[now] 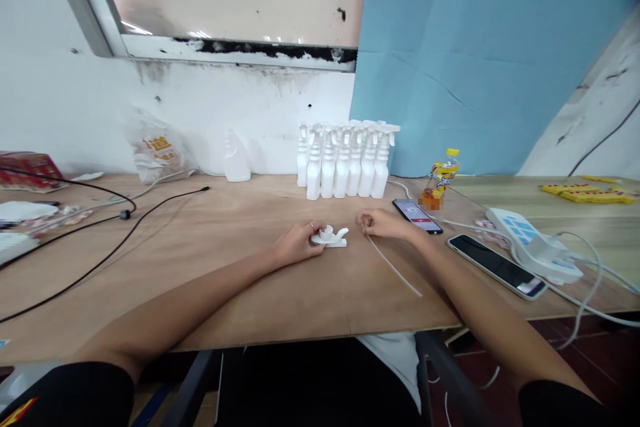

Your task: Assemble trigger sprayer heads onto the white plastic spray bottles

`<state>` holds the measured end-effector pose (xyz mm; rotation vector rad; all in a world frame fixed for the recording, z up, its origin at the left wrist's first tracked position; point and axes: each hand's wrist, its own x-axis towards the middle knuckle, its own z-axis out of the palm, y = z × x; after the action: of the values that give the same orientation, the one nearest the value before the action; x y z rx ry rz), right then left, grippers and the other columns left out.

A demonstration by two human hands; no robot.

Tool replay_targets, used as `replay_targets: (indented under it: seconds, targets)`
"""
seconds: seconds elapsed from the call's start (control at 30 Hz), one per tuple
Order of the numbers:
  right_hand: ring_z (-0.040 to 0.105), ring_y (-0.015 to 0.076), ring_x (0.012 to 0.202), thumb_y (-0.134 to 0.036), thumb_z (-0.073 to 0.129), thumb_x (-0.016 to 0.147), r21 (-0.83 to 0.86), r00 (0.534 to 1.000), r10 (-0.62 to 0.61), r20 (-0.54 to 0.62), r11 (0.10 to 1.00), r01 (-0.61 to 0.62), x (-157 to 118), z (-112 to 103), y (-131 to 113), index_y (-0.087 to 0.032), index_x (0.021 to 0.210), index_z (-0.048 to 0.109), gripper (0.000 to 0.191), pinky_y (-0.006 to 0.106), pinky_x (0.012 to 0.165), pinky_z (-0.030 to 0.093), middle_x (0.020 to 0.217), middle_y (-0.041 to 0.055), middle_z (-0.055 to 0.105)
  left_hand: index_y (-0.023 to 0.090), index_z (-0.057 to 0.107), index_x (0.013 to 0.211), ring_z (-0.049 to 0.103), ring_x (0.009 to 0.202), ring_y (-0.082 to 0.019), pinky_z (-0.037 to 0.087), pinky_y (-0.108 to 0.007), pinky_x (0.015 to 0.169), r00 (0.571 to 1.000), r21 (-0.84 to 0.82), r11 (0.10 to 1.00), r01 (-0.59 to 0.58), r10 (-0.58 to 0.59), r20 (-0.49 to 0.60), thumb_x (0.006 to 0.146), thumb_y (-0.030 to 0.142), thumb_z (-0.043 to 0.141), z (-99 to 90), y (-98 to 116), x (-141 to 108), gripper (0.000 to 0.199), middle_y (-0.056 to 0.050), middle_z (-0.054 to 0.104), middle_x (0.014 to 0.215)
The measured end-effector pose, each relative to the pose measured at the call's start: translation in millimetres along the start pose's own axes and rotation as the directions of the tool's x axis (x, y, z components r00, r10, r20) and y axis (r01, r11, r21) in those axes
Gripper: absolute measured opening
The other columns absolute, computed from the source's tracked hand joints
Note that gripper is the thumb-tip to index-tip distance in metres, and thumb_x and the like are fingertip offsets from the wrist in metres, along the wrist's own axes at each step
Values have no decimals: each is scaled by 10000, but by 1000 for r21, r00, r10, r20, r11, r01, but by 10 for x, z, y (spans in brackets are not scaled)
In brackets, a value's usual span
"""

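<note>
My left hand (pixel 300 243) is closed around the rear of a white trigger spray head (pixel 336 237), low over the table with its trigger pointing right. Just to the right, my right hand (pixel 377 222) pinches one end of a thin white dip tube (pixel 395 268). The tube slants down and right toward the table's front edge. A small gap lies between the tube's held end and the spray head. Behind both hands, a group of white spray bottles (pixel 341 170) with trigger heads stands upright against the wall.
A white bottle without a head (pixel 237 159) and a plastic bag (pixel 156 147) stand at the back left. Black cables (pixel 145 227) cross the left side. Two phones (pixel 495 265), a drink bottle (pixel 443 179) and a power strip (pixel 534 247) lie or stand at the right.
</note>
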<state>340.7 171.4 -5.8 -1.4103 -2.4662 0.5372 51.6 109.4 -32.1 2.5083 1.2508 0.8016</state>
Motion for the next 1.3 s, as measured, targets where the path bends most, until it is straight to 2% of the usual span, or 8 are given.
replay_targets:
  seconds: [0.1,0.33,0.43,0.63,0.77,0.9,1.13,1.3]
  targets:
    - [604,153,637,-63,625,641,-19,995,51,-90,998,-53,20,71,-5,-178,990,611,367,235,564,373,729,-7,691,244,590,1175,620,714,-170,439,-263,638,1000,13,1000,1,-1,12,833,353,598,7,-5,-10,359,6,674,847]
    - [564,150,613,-50,630,585,-25,970,76,-232,996,-84,35,186,-45,-183,933,609,373,242,538,324,682,-5,661,245,591,1178,621,734,-182,452,-282,660,999,-44,998,-40,41,13,827,333,607,26,-23,-19,363,-2,686,878]
    - [573,137,619,-112,614,625,209,966,67,-248,978,-14,43,159,-102,-187,1054,598,436,227,552,373,740,-14,683,235,582,1195,627,734,-170,471,-285,680,996,-103,992,-73,77,34,822,318,614,34,15,-37,384,2,695,902]
    - [483,94,561,-244,660,675,749,979,86,-183,657,82,57,74,-198,-139,928,713,279,225,501,335,823,59,712,220,590,1189,601,713,-146,482,-270,672,991,-226,967,-115,127,42,797,293,642,14,149,-57,401,5,689,908]
    - [467,89,592,-201,692,670,894,982,35,-185,420,154,31,33,-252,-138,955,754,299,246,519,352,943,98,718,202,626,1103,606,758,-147,481,-261,684,988,-292,949,-122,145,59,797,269,641,-4,172,-53,314,-13,693,952]
    - [582,136,756,-203,762,677,929,975,0,-222,305,211,-8,12,-334,-195,1086,736,411,272,639,464,1012,78,705,188,645,1088,598,771,-151,463,-254,685,983,-321,937,-137,169,72,780,251,662,-3,165,-51,315,-20,693,938]
    - [538,104,568,-488,791,725,794,965,-22,-260,563,227,-49,206,-600,-150,859,724,369,241,516,389,727,30,674,184,651,1070,606,780,-157,450,-258,716,981,-293,946,-137,171,93,798,258,654,-27,217,-53,282,-22,695,923]
    - [518,104,536,-588,756,723,740,967,-143,-213,623,255,-64,377,-753,-161,736,621,448,245,529,402,592,-20,585,187,645,1117,602,756,-157,448,-262,711,978,-272,952,-143,177,107,792,254,647,-31,206,-53,332,-21,702,918]
